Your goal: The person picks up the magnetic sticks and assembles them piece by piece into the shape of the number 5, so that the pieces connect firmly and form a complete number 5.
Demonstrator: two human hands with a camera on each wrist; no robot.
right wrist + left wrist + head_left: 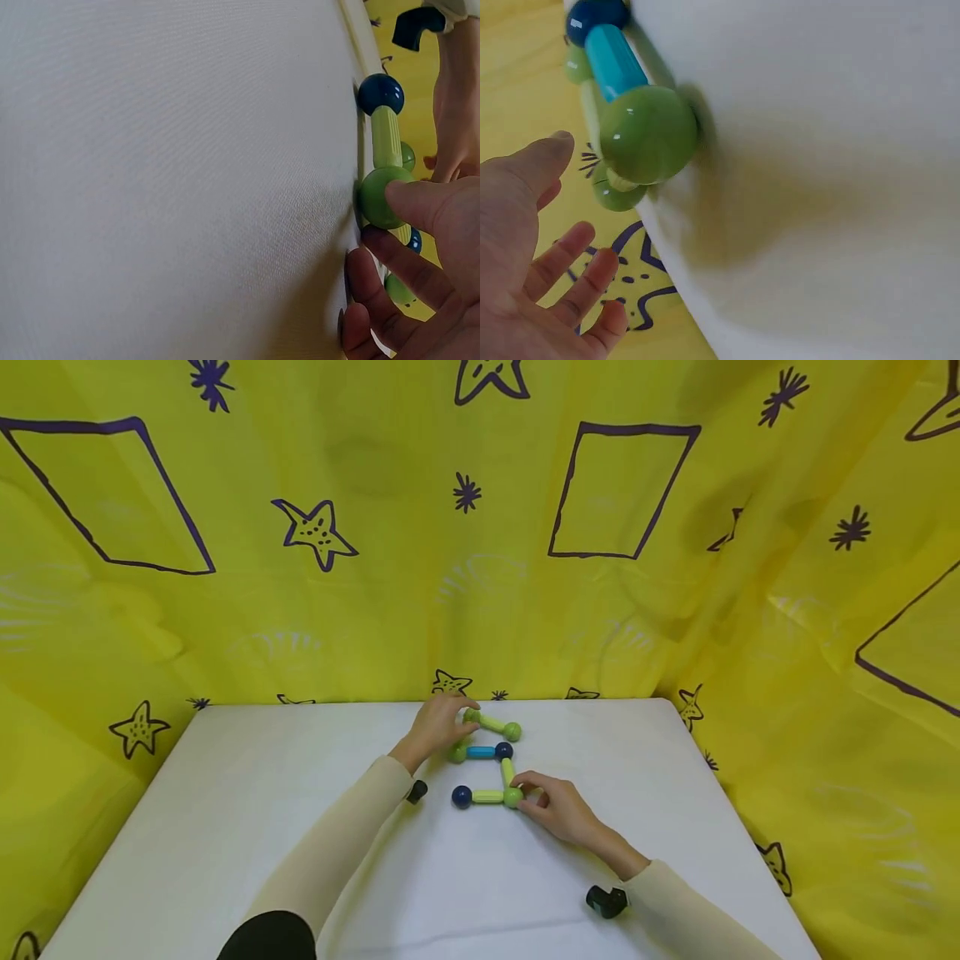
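Observation:
A chain of magnetic balls and sticks lies on the table in an S-like shape. My right hand (558, 808) pinches the green ball (384, 196) at its near right corner between thumb and index finger. From that ball a light green stick (487, 797) runs left to a navy ball (462, 797). Another light green stick (507, 770) leads up to a second navy ball (504, 751), then a blue stick (616, 61) and a green ball (649, 135). My left hand (437, 727) is beside the far left green ball (619, 195), fingers loosely bent and spread, thumb apart from it.
The white table (247, 793) ends at a yellow patterned curtain (390, 610) behind the chain. At the far end of the chain, a light green stick (492, 724) joins a green ball (512, 732). Black wrist cameras stick out under both sleeves.

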